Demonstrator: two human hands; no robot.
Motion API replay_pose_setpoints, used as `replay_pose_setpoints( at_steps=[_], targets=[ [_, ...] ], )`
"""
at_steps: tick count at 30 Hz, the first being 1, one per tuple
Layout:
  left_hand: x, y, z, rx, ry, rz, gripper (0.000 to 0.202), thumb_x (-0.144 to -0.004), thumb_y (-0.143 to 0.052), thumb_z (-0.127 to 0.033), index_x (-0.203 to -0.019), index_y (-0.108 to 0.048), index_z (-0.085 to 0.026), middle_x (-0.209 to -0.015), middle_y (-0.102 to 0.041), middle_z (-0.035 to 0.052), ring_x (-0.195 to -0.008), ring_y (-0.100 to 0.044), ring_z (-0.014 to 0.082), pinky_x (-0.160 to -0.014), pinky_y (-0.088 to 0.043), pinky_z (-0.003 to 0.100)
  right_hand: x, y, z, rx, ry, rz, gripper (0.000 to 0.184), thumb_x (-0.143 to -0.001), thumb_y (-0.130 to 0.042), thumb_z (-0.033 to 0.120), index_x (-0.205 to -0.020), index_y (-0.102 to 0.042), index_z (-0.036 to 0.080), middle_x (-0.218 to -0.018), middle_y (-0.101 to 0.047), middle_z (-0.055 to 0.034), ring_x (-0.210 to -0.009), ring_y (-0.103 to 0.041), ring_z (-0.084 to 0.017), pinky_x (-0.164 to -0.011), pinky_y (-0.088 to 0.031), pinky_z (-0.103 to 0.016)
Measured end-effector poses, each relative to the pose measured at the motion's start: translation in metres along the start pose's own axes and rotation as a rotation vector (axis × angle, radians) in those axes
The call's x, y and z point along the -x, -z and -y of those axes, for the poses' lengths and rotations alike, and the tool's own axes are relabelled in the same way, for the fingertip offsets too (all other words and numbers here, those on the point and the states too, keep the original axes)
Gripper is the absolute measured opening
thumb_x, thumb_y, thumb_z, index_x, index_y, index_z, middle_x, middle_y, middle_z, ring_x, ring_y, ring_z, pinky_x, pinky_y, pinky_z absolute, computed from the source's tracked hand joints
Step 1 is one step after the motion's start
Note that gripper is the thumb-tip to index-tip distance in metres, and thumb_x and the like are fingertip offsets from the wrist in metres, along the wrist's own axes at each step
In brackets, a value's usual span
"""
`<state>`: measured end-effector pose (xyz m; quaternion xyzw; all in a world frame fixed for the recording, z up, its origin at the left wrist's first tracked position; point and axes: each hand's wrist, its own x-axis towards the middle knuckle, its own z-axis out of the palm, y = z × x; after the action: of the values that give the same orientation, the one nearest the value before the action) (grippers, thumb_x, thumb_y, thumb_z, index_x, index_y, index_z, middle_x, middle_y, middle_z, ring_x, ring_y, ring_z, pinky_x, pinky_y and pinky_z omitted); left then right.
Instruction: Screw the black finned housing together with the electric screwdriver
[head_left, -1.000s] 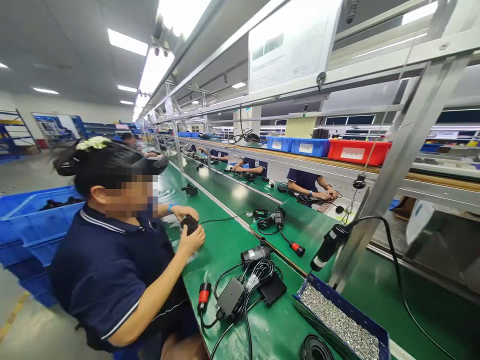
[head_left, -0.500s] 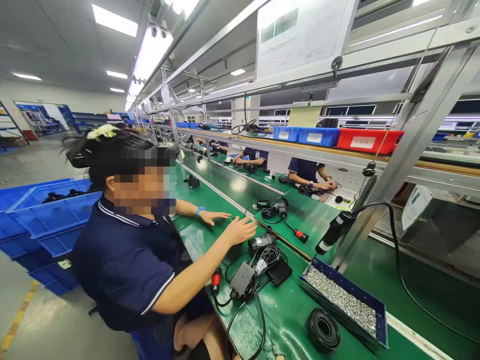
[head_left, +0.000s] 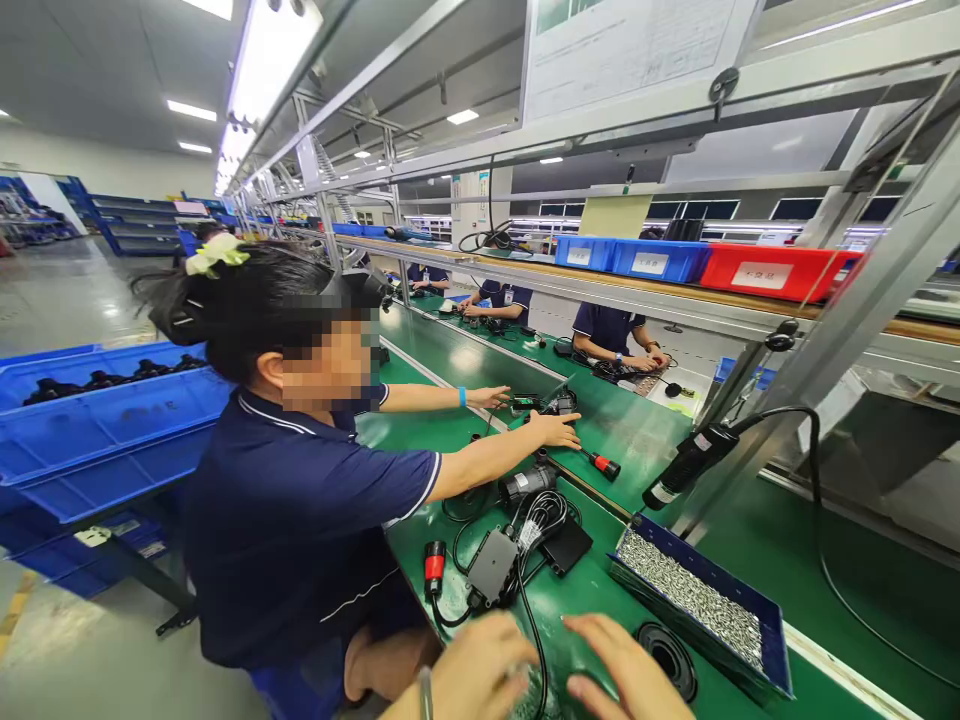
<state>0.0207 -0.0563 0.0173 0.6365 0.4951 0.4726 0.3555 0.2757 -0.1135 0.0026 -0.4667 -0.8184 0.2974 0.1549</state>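
At the bottom edge, my left hand (head_left: 480, 668), slightly blurred, is raised with its fingers stretched out and nothing in it. My right hand (head_left: 628, 672) hovers to its right, open, thumb and fingers apart. Just beyond them on the green bench lie a grey flat box (head_left: 493, 568), a black flat box (head_left: 568, 545) and a bundled black cable (head_left: 541, 515). A black pump-like unit (head_left: 527, 484) rests behind these. To the left is a connector with a red band (head_left: 434, 568). My right hand partly overlaps a black round ring (head_left: 670, 660).
A co-worker (head_left: 300, 500) on the left reaches across to a corded unit (head_left: 561, 402) on the middle strip. A blue bin of small metal parts (head_left: 697, 600) stands right, below a hanging electric screwdriver (head_left: 690, 464). A metal post (head_left: 817, 330) slants at the right.
My two hands have come into view from below. The co-worker's hands have stretched farther forward to the corded unit. The view has shifted slightly.
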Motion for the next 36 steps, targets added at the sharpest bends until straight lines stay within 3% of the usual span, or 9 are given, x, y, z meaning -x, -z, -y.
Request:
replay_pose_setpoints(
  at_steps=[5,11,15,19,23,26,30,33,36],
  targets=[
    [0.013,0.006,0.013,0.049,0.156,-0.060,0.050,-0.078,-0.073,-0.044,-0.122,-0.060,-0.022,-0.088,-0.070,0.0026,-0.087,-0.068,0.0227,-0.073,-0.053,0.033,-0.071,-0.003,-0.030,0.462,0.048,-0.031,0.063,-0.076,-0.051,0.000,-0.136,-0.058,0.016,-0.137,-0.059,-0.0162,-0.128,-0.054,-0.031,-0.109,-0.045,-0.046],
    [0.005,0.024,0.017,0.153,0.330,-0.104,0.058,-0.069,-0.075,-0.044,-0.118,-0.057,-0.018,-0.076,-0.068,0.0004,-0.068,-0.063,0.0168,-0.067,-0.048,0.029,-0.148,-0.038,-0.039,0.579,0.306,-0.040,0.042,-0.091,-0.053,0.012,-0.131,-0.059,0.023,-0.142,-0.057,-0.0126,-0.135,-0.046,-0.034,-0.114,-0.030,-0.064],
    [0.004,0.038,0.001,0.376,0.457,-0.058,0.059,-0.070,-0.070,-0.049,-0.117,-0.053,-0.018,-0.068,-0.061,-0.0034,-0.061,-0.057,0.0149,-0.060,-0.047,0.027,-0.161,-0.046,-0.042,0.645,0.397,-0.139,0.025,-0.092,-0.048,0.007,-0.104,-0.067,0.018,-0.104,-0.072,-0.0103,-0.108,-0.063,-0.027,-0.110,-0.037,-0.058],
    [0.014,0.048,-0.014,0.557,0.513,-0.113,0.056,-0.074,-0.063,-0.057,-0.114,-0.054,-0.020,-0.082,-0.064,0.0004,-0.066,-0.058,0.0170,-0.061,-0.051,0.031,-0.131,-0.040,-0.027,0.659,0.443,-0.271,0.021,-0.088,-0.049,0.003,-0.080,-0.062,0.018,-0.077,-0.068,-0.0055,-0.081,-0.063,-0.020,-0.103,-0.044,-0.050],
    [0.022,0.049,-0.023,0.396,0.347,-0.073,0.045,-0.072,-0.068,-0.052,-0.100,-0.062,-0.017,-0.082,-0.063,0.0015,-0.072,-0.056,0.0165,-0.067,-0.048,0.027,-0.077,-0.027,0.008,0.610,0.447,-0.400,0.015,-0.075,-0.056,0.008,-0.085,-0.060,0.018,-0.130,-0.061,-0.0193,-0.108,-0.060,-0.028,-0.096,-0.047,-0.049],
    [0.023,0.039,-0.029,0.324,0.254,0.208,0.038,-0.065,-0.076,-0.042,-0.090,-0.066,-0.015,-0.084,-0.065,0.0025,-0.075,-0.056,0.0151,-0.068,-0.045,0.024,-0.045,-0.023,0.027,0.525,0.437,-0.582,0.021,-0.069,-0.056,0.010,-0.088,-0.060,0.020,-0.156,-0.038,-0.0151,-0.134,-0.043,-0.036,-0.099,-0.047,-0.051],
    [0.001,0.022,-0.031,0.298,0.265,0.765,0.050,-0.065,-0.079,-0.046,-0.104,-0.069,-0.016,-0.084,-0.069,0.0026,-0.066,-0.059,0.0118,-0.061,-0.045,0.021,-0.015,-0.025,0.022,0.425,0.209,-0.633,0.065,-0.074,-0.051,0.011,-0.137,-0.051,0.023,-0.141,-0.056,-0.0107,-0.128,-0.053,-0.029,-0.097,-0.054,-0.043],
    [-0.043,0.006,-0.025,-0.046,0.125,1.016,0.052,-0.089,-0.049,-0.061,-0.106,-0.073,-0.017,-0.091,-0.075,0.0065,-0.078,-0.069,0.0190,-0.070,-0.055,0.029,0.012,-0.028,0.011,0.331,0.103,-0.644,0.055,-0.082,-0.053,0.019,-0.136,-0.053,0.028,-0.126,-0.065,-0.0091,-0.116,-0.061,-0.029,-0.093,-0.057,-0.045],
    [-0.095,-0.016,-0.011,-0.466,0.031,0.731,0.045,-0.096,-0.047,-0.051,-0.118,-0.069,-0.018,-0.117,-0.071,0.0100,-0.108,-0.066,0.0256,-0.094,-0.053,0.037,0.043,-0.025,0.006,0.354,-0.059,-0.768,0.043,-0.082,-0.057,0.022,-0.124,-0.060,0.030,-0.119,-0.068,-0.0089,-0.108,-0.064,-0.033,-0.087,-0.059,-0.049]
  ],
)
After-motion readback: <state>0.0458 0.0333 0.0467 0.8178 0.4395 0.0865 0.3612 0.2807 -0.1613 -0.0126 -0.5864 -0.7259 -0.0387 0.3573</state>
